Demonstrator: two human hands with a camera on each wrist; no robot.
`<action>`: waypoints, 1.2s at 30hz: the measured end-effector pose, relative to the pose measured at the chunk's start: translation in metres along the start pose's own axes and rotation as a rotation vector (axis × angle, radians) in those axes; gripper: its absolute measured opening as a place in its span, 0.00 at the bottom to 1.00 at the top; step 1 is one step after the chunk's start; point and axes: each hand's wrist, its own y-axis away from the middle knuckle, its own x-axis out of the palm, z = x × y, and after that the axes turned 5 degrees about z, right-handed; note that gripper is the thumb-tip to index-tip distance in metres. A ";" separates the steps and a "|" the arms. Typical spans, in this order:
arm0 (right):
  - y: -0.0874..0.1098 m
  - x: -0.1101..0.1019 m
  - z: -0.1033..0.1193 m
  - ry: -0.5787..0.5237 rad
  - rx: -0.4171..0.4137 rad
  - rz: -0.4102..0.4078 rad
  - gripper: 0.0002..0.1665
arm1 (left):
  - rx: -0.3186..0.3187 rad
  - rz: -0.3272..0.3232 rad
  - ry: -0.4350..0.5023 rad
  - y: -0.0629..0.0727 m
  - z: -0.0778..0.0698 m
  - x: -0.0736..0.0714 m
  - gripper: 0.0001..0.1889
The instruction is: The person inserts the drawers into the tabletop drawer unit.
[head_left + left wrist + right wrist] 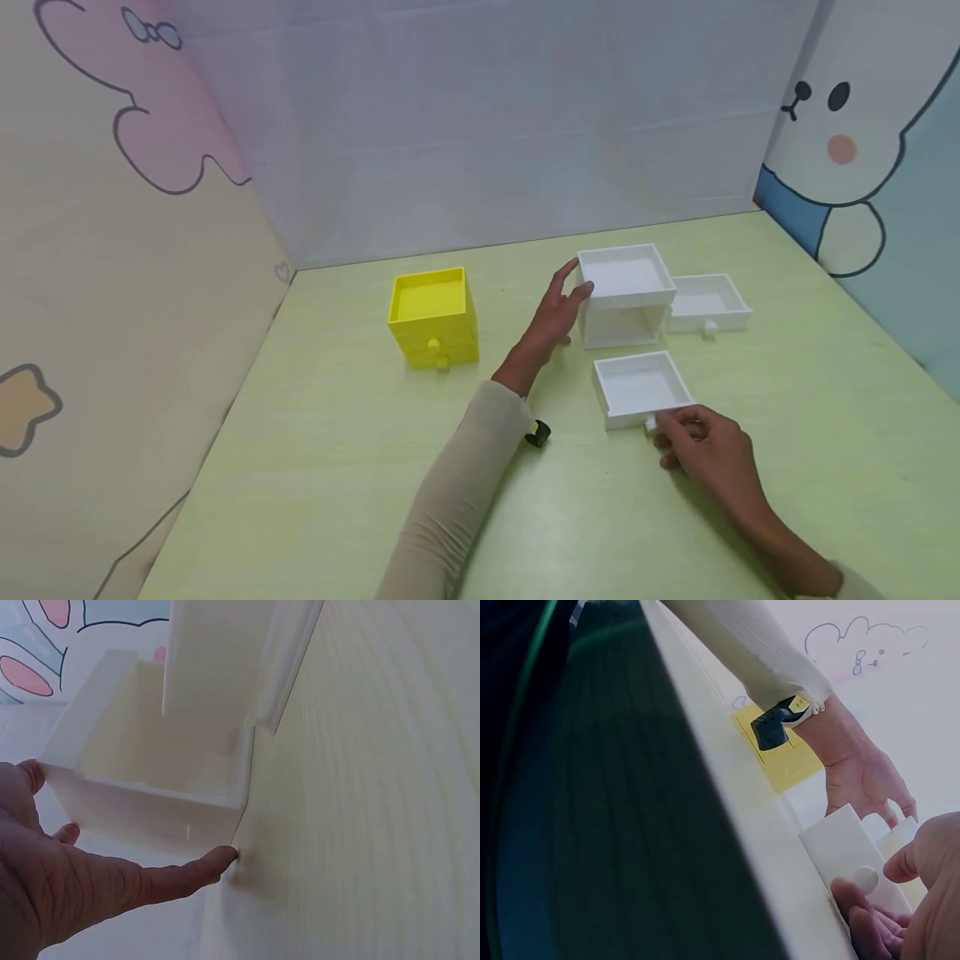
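My left hand (557, 315) rests against the left side of a white cabinet (626, 296), fingers spread from its top edge down its wall. In the left wrist view, one straight finger reaches the wall's lower corner by the table. The cabinet has a shallow tray top and a hollow front. Before it lies a white drawer (643, 385), separate from the cabinet. My right hand (708, 446) pinches the drawer's round knob (865, 879), thumb on one side and a finger on the other. A second white drawer (708, 302) sits right of the cabinet.
A yellow drawer cabinet (435, 321) with two knobs stands to the left on the pale table (337, 467). A small black device (537, 433) is strapped at my left cuff. Curtains with cartoon drawings hang around the table's back and sides.
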 end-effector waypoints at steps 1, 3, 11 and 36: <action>0.000 0.000 0.000 -0.001 0.012 0.011 0.25 | 0.001 0.005 -0.001 0.000 0.000 0.000 0.30; -0.001 0.000 0.000 -0.004 0.029 0.024 0.26 | 0.017 0.012 -0.012 0.001 0.001 0.000 0.30; -0.003 -0.002 -0.002 -0.030 0.043 0.036 0.29 | 0.115 0.146 -0.087 0.005 0.001 -0.005 0.33; -0.003 0.001 0.001 -0.086 0.040 0.124 0.29 | 0.091 0.200 -0.042 0.006 0.004 -0.007 0.34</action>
